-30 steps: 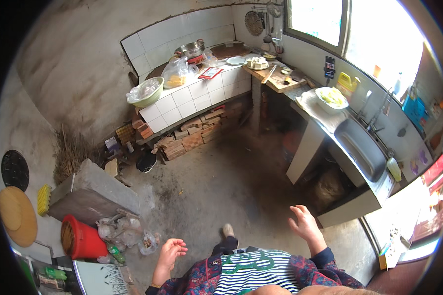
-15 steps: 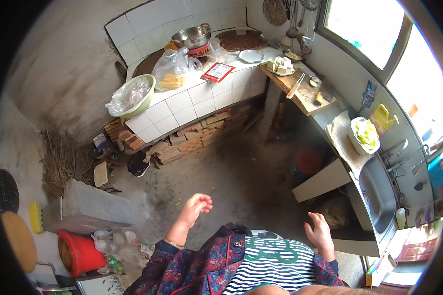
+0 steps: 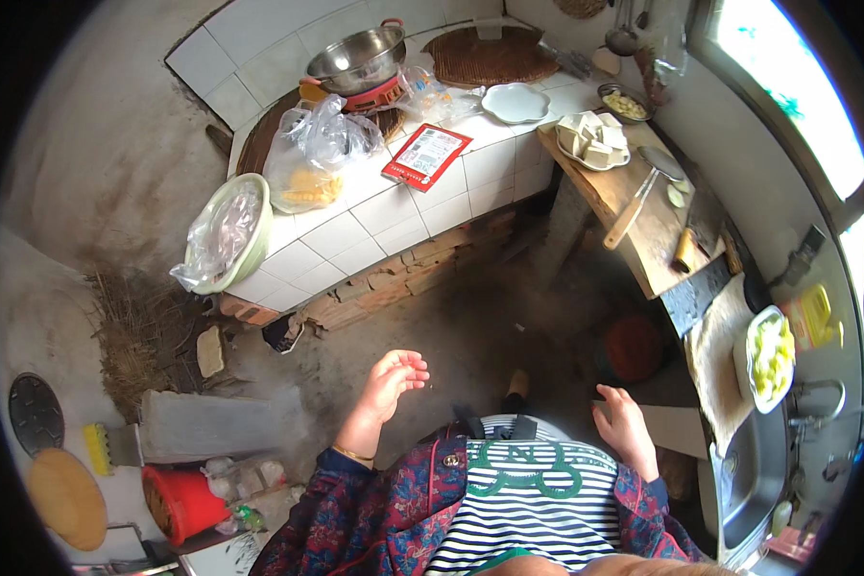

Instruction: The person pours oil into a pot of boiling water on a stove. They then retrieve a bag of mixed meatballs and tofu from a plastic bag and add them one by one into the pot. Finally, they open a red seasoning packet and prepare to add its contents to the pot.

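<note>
Both hands, left (image 3: 386, 382) and right (image 3: 625, 428), empty, fingers loosely spread, above dirt floor (image 3: 432, 326) near white tiled worktop (image 3: 355, 230), wooden board (image 3: 643, 211) alongside.

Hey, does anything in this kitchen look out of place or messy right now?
A few things. A red packet lies askew on the tiled counter. A plastic-covered green bowl overhangs the counter's corner. Loose bricks and straw litter the floor below. Both hands, left and right, are empty.

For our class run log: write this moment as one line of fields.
left hand: open, empty, over floor | right hand: open, empty, by apron | ahead: tiled counter, metal pot
</note>
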`<state>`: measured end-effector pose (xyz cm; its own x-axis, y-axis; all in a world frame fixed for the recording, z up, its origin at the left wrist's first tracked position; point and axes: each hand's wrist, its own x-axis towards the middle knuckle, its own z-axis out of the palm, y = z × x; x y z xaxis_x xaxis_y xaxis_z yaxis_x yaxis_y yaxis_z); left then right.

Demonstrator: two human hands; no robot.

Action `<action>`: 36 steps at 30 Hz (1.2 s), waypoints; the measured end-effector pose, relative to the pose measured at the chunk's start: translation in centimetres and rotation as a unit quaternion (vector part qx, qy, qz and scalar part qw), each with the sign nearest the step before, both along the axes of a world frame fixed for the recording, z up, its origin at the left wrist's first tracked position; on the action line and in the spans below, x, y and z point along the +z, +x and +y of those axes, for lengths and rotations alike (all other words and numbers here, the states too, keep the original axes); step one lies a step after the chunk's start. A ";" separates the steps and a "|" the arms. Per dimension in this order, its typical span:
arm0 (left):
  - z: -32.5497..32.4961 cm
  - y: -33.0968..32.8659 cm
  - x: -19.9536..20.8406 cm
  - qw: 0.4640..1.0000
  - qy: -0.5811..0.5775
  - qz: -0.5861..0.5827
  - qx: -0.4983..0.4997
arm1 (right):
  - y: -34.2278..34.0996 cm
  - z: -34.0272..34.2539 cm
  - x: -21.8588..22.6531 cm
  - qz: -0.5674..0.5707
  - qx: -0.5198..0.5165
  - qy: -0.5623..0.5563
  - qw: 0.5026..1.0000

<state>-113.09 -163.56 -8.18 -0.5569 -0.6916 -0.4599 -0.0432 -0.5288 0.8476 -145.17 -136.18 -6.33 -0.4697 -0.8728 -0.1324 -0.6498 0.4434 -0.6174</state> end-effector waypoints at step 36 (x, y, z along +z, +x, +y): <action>-34.9 -20.0 -7.3 0.928 0.283 0.202 0.135 | -9.0 -37.3 1.7 -0.066 -0.002 0.032 0.997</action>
<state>-133.11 -198.51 -15.49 -0.6047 -0.5422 -0.5834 0.4174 -0.8396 0.3477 -154.16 -173.53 -4.68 -0.4476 -0.8589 -0.2490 -0.5635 0.4871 -0.6672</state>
